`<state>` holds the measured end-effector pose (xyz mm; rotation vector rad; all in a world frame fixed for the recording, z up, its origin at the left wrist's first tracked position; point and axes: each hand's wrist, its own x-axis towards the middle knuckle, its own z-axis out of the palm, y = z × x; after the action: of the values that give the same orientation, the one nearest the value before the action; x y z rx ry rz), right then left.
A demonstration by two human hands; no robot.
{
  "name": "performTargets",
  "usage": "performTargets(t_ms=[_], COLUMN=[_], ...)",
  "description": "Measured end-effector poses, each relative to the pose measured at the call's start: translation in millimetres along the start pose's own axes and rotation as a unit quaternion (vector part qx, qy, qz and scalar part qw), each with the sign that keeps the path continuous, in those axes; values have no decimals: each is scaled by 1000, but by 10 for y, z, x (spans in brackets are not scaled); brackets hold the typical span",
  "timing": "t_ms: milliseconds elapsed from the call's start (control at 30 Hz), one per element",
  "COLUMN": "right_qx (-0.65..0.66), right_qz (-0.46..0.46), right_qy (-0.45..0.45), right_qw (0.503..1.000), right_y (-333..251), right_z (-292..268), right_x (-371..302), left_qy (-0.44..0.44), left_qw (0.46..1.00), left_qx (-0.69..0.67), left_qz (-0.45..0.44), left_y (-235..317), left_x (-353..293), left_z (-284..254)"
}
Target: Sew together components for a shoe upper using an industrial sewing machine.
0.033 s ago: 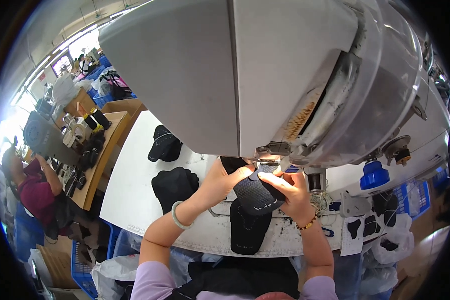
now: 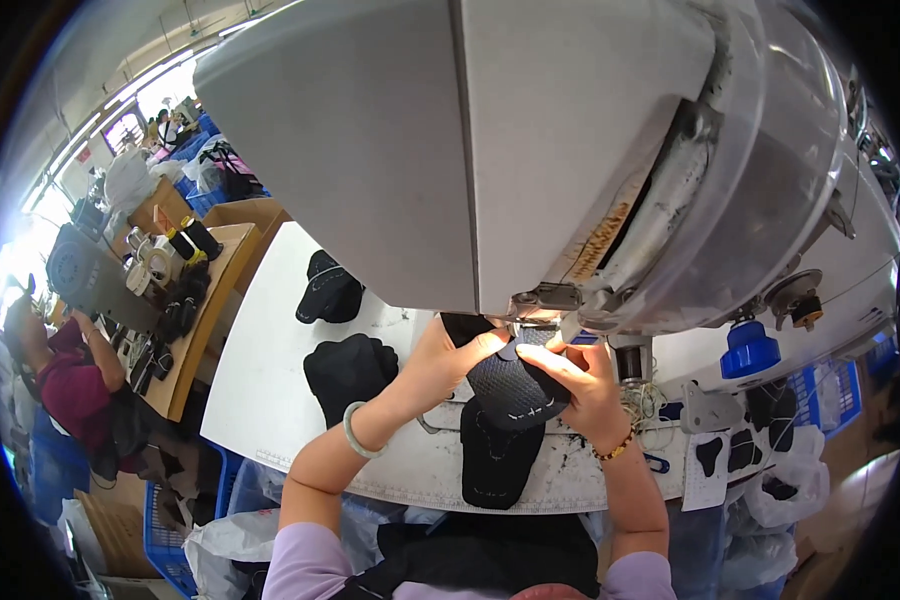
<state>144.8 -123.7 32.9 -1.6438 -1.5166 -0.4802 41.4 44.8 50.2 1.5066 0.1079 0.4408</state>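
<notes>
Left hand [image 2: 436, 366] and right hand [image 2: 594, 392], fingers closed: I am gripping a black textured piece [image 2: 510, 385] beneath the sewing machine [image 2: 370, 150]; nothing is visibly shifting since the previous frame, suggesting steady positioning.

On the table [image 2: 260, 400], fabric pieces [image 2: 348, 372] lie left of the workpiece [image 2: 513, 385] under the sewing machine [image 2: 370, 150].
</notes>
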Motion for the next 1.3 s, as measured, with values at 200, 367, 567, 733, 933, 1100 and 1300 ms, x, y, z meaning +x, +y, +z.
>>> performTargets(t_ms=[200, 367, 567, 733, 933, 1100, 1300], right_qx=[-26, -71, -158, -158, -132, -76, -122], right_qz=[30, 47, -10, -26, 8, 45, 9], right_qy=[22, 32, 65, 81, 81, 78, 102], right_qw=[999, 996, 985, 984, 988, 993, 987], right_y=[-35, -43, -3, 56, 134, 237, 270], right_z=[98, 108, 147, 141, 137, 137, 149], right_x=[-47, -95, -173, -240, -257, -312, -289], left_qy=[-13, -23, -18, -8, 30, 70, 104], left_qw=[995, 991, 988, 985, 991, 992, 987], left_qx=[-88, -121, -152, -169, -128, -103, -119], left_qz=[-40, -43, -14, -15, 2, -17, 2], left_y=[-31, -55, -132, -190, -242, -143, -175], left_x=[81, 114, 132, 119, 32, -12, -16], left_z=[-78, -96, -103, -87, -45, 26, 37])
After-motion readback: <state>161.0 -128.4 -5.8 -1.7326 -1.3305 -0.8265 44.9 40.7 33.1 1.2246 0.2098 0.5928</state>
